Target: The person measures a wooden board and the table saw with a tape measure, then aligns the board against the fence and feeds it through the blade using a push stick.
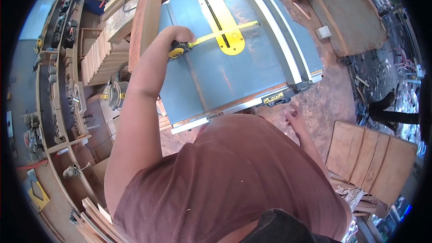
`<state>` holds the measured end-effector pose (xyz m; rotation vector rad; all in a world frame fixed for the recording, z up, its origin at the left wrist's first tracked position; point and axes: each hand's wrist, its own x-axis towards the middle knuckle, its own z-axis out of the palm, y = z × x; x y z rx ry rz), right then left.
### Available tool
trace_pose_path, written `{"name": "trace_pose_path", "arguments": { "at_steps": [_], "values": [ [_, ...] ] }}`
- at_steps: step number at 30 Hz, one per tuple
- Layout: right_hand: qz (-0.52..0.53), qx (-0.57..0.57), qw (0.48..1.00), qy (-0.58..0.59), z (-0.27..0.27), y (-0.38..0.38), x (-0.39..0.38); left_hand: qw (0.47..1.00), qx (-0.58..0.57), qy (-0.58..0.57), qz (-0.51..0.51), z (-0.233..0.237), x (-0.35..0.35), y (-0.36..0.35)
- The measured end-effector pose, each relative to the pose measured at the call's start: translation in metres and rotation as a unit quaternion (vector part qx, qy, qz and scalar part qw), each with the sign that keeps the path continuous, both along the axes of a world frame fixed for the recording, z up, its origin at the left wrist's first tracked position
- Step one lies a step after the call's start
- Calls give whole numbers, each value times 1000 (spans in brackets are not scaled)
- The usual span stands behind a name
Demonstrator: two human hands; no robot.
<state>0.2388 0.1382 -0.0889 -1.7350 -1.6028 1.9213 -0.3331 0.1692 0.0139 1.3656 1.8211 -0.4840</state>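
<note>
Dark fabric fronted a left hand closed on a tape measure near the table saw's left edge, its blade apparently laid flat for support across the throat plate toward the rip fence, whose label was unreadable; the half-curled right hand looked empty.
</note>
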Motion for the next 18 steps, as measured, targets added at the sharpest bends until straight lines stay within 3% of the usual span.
{"name": "trace_pose_path", "arguments": {
  "at_steps": [2, 3, 5, 6, 9, 11, 12, 14, 16, 18],
  "values": [
    [-119, 107, 982, 104, 3, 9, -13, 999, -2, -11, 35, 2, 1, 0],
    [-117, 106, 982, 105, 1, 18, -17, 999, -2, -9, 37, 1, 2, 0],
    [34, 98, 990, 96, -7, 36, -24, 999, -5, -7, 43, -3, 4, -2],
    [39, 98, 990, 97, -11, 42, -25, 999, 6, -15, 43, -5, 6, -4],
    [90, 12, 988, 126, -27, 59, -23, 998, 17, -19, 49, -6, 11, -6],
    [72, -129, 973, 175, -44, 65, -18, 998, 14, -13, 54, -6, 15, -10],
    [77, -132, 973, 176, -52, 62, -19, 997, 25, -15, 73, -7, 16, -12],
    [-19, -185, 954, 234, -66, 55, -21, 995, 36, -17, 94, -9, 15, -14],
    [-38, -173, 960, 217, -74, 49, -26, 997, 31, -14, 66, -7, 13, -11],
    [8, 80, 994, 68, -80, 40, -26, 998, 41, -11, 50, -9, 11, -11]
  ]
}}
